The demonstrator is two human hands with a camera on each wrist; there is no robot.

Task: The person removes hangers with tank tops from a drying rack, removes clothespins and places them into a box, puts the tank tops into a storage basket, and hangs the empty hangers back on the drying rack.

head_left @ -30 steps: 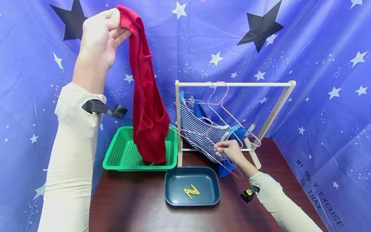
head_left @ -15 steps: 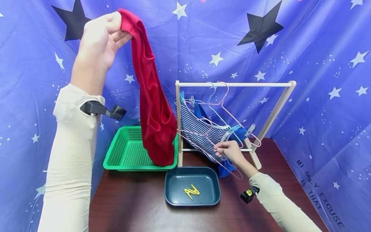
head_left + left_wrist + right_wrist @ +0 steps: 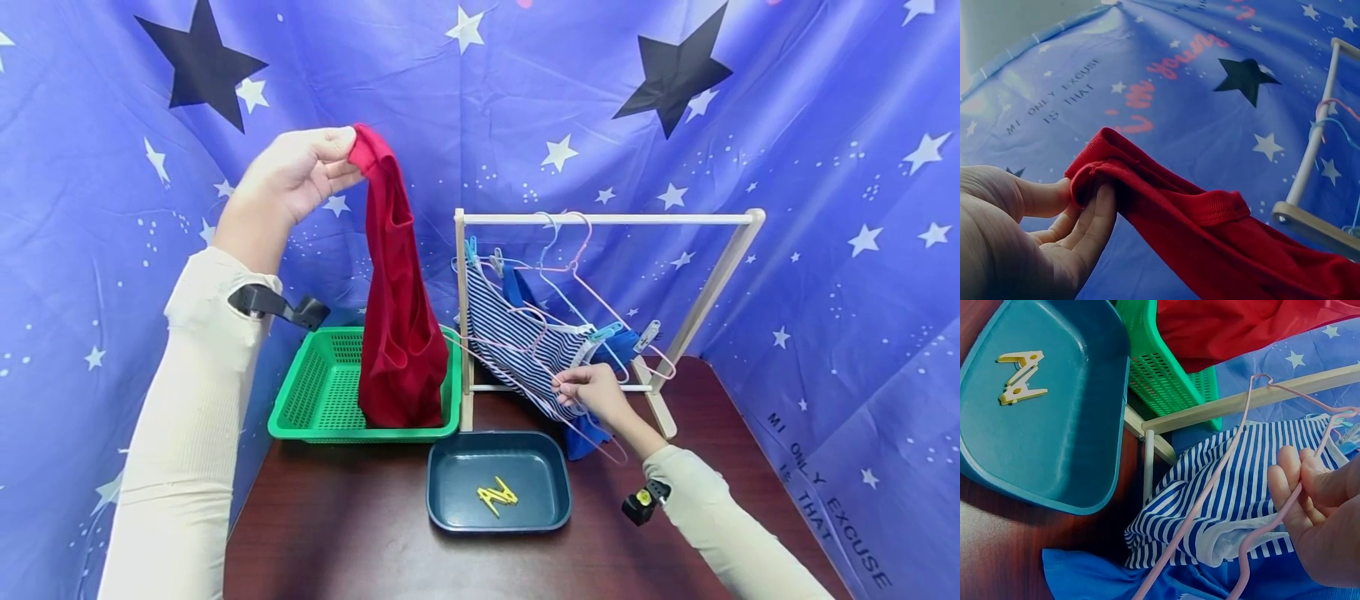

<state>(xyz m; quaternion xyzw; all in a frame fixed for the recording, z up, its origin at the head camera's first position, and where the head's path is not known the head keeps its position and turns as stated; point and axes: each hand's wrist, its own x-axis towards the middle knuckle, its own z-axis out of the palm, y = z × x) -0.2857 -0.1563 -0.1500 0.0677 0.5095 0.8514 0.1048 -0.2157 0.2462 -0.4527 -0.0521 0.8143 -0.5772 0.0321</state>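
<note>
My left hand (image 3: pixel 303 171) pinches the top edge of a red garment (image 3: pixel 401 333), which hangs down into the green basket (image 3: pixel 300 408). In the left wrist view, thumb and fingers grip a folded band of its cloth. My right hand (image 3: pixel 592 396) holds a pink clothes hanger (image 3: pixel 1194 515) between thumb and fingers, in front of the rack. Behind that hanger a striped garment (image 3: pixel 517 333) and a blue garment (image 3: pixel 1097 575) hang on hangers, with blue clothespins (image 3: pixel 606 332) and grey clothespins (image 3: pixel 647 335) on them.
A wooden rack (image 3: pixel 615 219) stands on the dark red-brown table (image 3: pixel 337 517). In front of it is a dark blue tray (image 3: pixel 442 521) with yellow clothespins (image 3: pixel 497 497) inside. A star-printed purple-blue curtain (image 3: pixel 825 275) surrounds the table.
My left hand has come down and a little to the right with the red garment, whose lower part now bunches at the basket. My right hand and the pink hanger stay put.
</note>
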